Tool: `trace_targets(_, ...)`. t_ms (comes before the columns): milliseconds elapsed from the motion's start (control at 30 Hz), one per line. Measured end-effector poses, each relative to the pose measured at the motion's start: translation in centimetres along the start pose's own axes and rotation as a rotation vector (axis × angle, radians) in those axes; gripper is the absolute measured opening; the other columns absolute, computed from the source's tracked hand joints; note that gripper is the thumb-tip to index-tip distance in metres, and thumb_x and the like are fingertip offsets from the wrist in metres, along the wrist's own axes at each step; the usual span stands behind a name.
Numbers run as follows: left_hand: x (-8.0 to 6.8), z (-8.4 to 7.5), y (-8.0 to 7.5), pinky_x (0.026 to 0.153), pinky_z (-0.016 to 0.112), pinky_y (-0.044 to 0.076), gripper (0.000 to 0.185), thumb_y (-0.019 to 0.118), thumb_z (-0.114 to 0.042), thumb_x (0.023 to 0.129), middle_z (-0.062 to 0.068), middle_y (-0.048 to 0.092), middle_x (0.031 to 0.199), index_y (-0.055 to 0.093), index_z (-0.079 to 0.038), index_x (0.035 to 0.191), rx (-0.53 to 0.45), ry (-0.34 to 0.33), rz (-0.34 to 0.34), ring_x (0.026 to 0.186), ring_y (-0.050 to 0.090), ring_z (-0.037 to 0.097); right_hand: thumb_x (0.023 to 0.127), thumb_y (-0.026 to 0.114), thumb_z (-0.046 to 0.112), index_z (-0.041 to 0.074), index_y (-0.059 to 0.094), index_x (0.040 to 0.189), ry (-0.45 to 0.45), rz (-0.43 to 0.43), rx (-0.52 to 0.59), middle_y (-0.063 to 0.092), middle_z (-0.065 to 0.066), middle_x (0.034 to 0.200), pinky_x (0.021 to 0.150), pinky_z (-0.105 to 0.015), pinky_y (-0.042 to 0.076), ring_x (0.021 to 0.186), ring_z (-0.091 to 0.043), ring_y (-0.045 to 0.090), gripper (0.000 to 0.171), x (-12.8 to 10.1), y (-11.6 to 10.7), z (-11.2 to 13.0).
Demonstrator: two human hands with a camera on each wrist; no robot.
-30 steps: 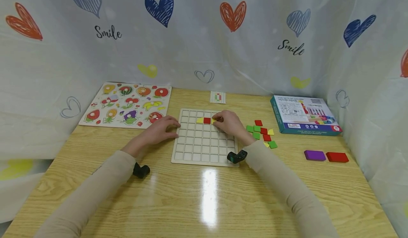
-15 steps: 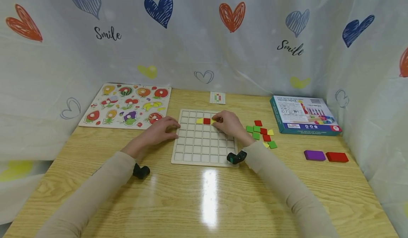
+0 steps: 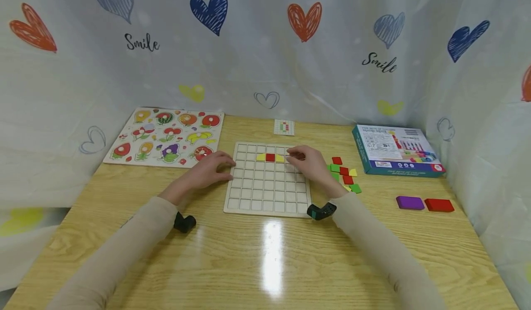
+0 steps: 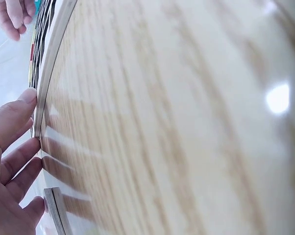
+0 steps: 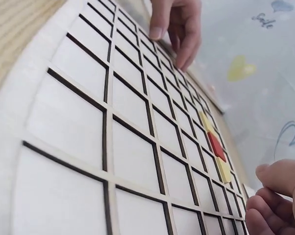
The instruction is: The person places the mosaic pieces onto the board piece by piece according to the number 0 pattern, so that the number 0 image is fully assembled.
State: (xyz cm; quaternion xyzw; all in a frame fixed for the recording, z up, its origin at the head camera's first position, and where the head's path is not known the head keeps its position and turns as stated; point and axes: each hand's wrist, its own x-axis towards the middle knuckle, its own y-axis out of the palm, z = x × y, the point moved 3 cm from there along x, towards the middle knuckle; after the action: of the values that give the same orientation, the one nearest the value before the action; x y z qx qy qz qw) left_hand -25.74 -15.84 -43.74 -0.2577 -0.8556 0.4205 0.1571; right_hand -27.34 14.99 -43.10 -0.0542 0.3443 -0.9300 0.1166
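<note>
A pale wooden grid board [image 3: 250,193] lies flat on the table. In its second row from the far edge a red square tile [image 3: 270,157] sits between two yellow tiles, the left one [image 3: 261,157] and the right one [image 3: 280,158], both with a sloping or rounded outer corner. My left hand [image 3: 207,170] rests at the board's left edge, thumb and fingertips against it and the fingers loosely bent. Just right of the yellow tile, my right hand [image 3: 312,164] hovers over the board with nothing between its thumb [image 5: 280,177] and fingers.
Loose red [image 3: 344,171], green [image 3: 355,188] and yellow tiles lie right of the board, partly behind the right hand. A pattern card [image 3: 284,127] is behind it. A fruit puzzle [image 3: 166,137], a boxed set [image 3: 396,151], and purple [image 3: 410,202] and red [image 3: 439,205] blocks surround it.
My right hand has let go of the right yellow tile and drawn back to the right, uncovering it beside the red one. The left hand has stayed at the board's edge.
</note>
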Motion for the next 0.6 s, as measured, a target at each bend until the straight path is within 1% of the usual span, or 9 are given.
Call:
trace_targets(100, 0.0, 0.0, 0.0, 0.104, 0.048, 0.040, 0.036, 0.074, -0.019, 0.089, 0.015, 0.057, 0.127, 0.066, -0.002, 0.120, 0.002, 0.004, -0.005, 0.122, 0.051, 0.031, 0.097, 0.063, 0.025, 0.007, 0.064, 0.128, 0.030, -0.036, 0.064, 0.064, -0.008, 0.122, 0.093, -0.041, 0.050, 0.110, -0.025, 0.059, 0.035, -1.7, -1.0, -0.4)
trace_targets(233, 0.1, 0.0, 0.0, 0.105, 0.049, 0.039, 0.036, 0.074, -0.018, 0.089, 0.015, 0.057, 0.127, 0.066, -0.002, 0.120, -0.002, 0.004, -0.006, 0.122, 0.050, 0.032, 0.097, 0.062, 0.030, 0.009, 0.063, 0.130, 0.086, -0.091, 0.085, 0.062, -0.006, 0.125, 0.097, -0.041, 0.047, 0.112, -0.022, 0.058, 0.039, -4.3, -2.6, -1.2)
trace_targets(333, 0.2, 0.1, 0.0, 0.104, 0.049, 0.040, 0.036, 0.074, -0.018, 0.089, 0.015, 0.057, 0.127, 0.066, -0.002, 0.120, -0.006, 0.004, -0.008, 0.121, 0.051, 0.032, 0.097, 0.062, 0.035, 0.011, 0.062, 0.131, 0.135, -0.122, 0.095, 0.063, -0.005, 0.126, 0.096, -0.039, 0.047, 0.114, -0.021, 0.058, 0.042, -6.4, -3.8, -2.1)
trace_targets(367, 0.2, 0.1, 0.0, 0.104, 0.049, 0.040, 0.036, 0.074, -0.018, 0.089, 0.015, 0.057, 0.127, 0.066, -0.001, 0.120, -0.010, 0.004, -0.008, 0.121, 0.051, 0.032, 0.097, 0.061, 0.037, 0.012, 0.061, 0.132, 0.154, -0.128, 0.098, 0.062, -0.005, 0.126, 0.095, -0.037, 0.048, 0.114, -0.021, 0.057, 0.044, -7.1, -4.2, -2.4)
trace_targets(500, 0.2, 0.2, 0.1, 0.104, 0.048, 0.040, 0.036, 0.074, -0.018, 0.089, 0.015, 0.057, 0.127, 0.066, -0.002, 0.119, -0.016, 0.003, -0.009, 0.121, 0.051, 0.032, 0.097, 0.058, 0.044, 0.014, 0.058, 0.136, 0.218, -0.161, 0.116, 0.059, -0.005, 0.132, 0.091, -0.022, 0.047, 0.117, -0.020, 0.055, 0.050, -9.8, -5.7, -4.0)
trace_targets(600, 0.2, 0.1, 0.0, 0.104, 0.048, 0.040, 0.036, 0.074, -0.018, 0.088, 0.016, 0.057, 0.127, 0.067, -0.002, 0.119, -0.021, 0.003, -0.009, 0.121, 0.051, 0.032, 0.097, 0.056, 0.049, 0.017, 0.054, 0.141, 0.291, -0.198, 0.145, 0.055, -0.002, 0.138, 0.086, -0.014, 0.045, 0.120, -0.018, 0.051, 0.054, -11.6, -6.8, -5.2)
